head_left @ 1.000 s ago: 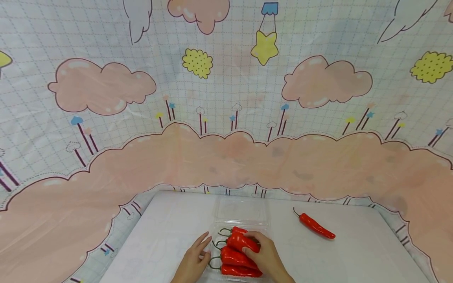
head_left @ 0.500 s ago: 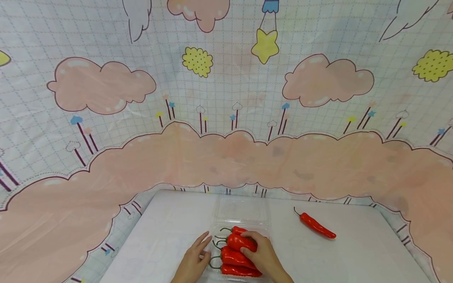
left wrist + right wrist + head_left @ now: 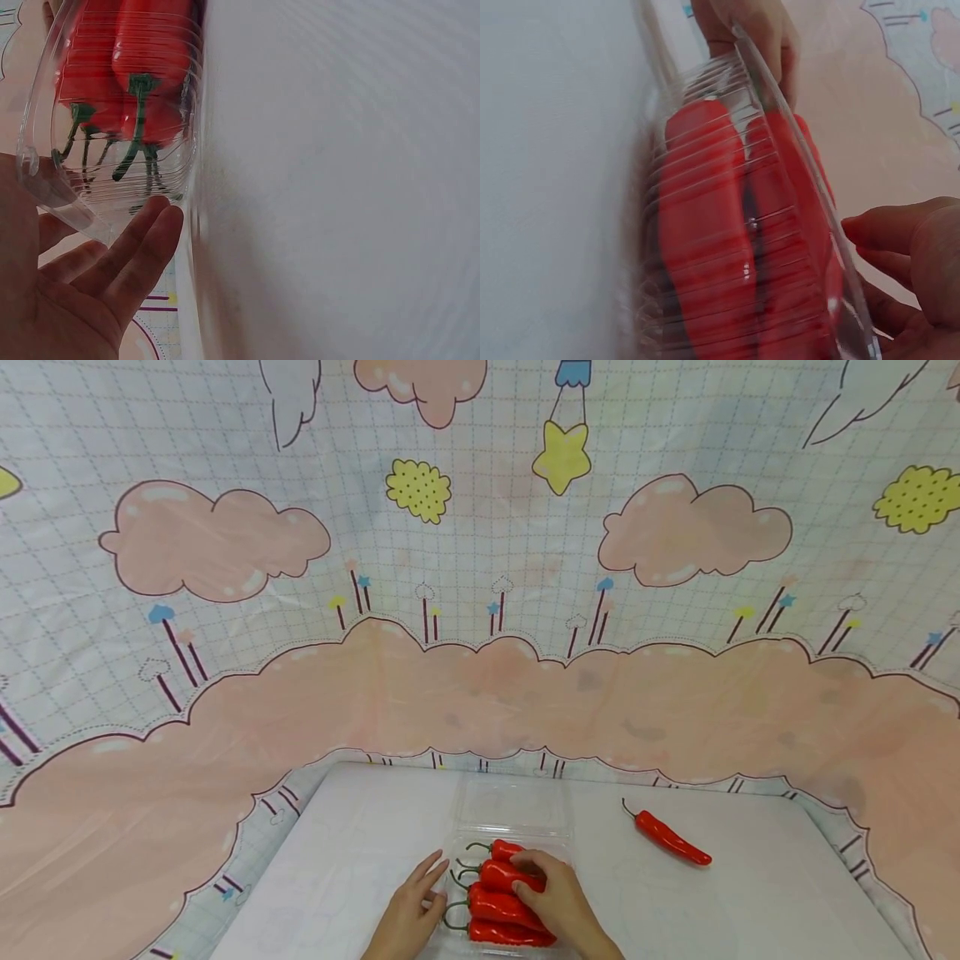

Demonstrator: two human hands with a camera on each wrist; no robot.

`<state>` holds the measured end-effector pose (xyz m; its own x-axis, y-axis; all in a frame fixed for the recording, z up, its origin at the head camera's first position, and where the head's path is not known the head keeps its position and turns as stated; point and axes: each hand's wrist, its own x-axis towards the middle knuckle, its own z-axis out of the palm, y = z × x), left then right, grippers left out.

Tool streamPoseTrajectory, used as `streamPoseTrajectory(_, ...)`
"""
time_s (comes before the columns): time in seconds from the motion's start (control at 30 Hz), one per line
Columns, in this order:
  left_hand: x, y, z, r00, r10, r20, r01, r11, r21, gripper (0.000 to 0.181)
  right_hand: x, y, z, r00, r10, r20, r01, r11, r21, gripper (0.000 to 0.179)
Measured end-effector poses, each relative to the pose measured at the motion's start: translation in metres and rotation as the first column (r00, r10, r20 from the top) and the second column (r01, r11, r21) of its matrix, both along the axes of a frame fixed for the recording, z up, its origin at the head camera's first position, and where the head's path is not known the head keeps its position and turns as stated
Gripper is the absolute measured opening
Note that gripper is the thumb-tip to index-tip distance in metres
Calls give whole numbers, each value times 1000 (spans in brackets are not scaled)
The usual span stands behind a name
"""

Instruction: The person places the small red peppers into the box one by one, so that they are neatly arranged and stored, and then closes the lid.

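Observation:
Several red chili peppers (image 3: 502,906) with green stems lie side by side in a clear plastic clamshell box (image 3: 562,845), stems pointing left. My right hand (image 3: 562,897) reaches in from the right and grips one pepper (image 3: 497,875) near the middle of the row, thumb on the near side and fingers on the far side. My left hand (image 3: 408,910) is at the box's left side, its fingers extended. In the left wrist view, the left fingertips (image 3: 169,217) are against or very close to the clear end wall. The right fingers' contact is partly hidden in the right wrist view.
The box's clear lid (image 3: 513,806) lies folded back on the far side. One more red pepper (image 3: 672,839) lies alone on the white tabletop (image 3: 720,910), right of the box. A patterned cloth (image 3: 480,693) hangs behind the table.
The pepper in my right hand has shifted slightly left and settled lower in the row. My right hand moved slightly with it; the left hand has stayed in place.

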<state>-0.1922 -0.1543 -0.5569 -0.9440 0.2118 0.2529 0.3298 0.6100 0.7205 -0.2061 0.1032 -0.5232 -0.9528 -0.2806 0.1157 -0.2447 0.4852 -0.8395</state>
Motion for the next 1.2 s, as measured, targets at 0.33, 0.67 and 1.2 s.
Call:
streamPoseTrajectory(0.33,1,0,2,1000,3,5,-3,1000,3,44,1,4,17,997,-14,73,13,1000,8,32)
streamPoseTrajectory(0.67,1,0,1,1000,-2,1,2,1000,10,44,5,15,33,999,-34,18,34,999,-6,32)
streamPoseTrajectory(1.2,0,0,1,1000,-2,0,2,1000,-2,43,15,25,55,991,-132,-31,132,991,-2,34)
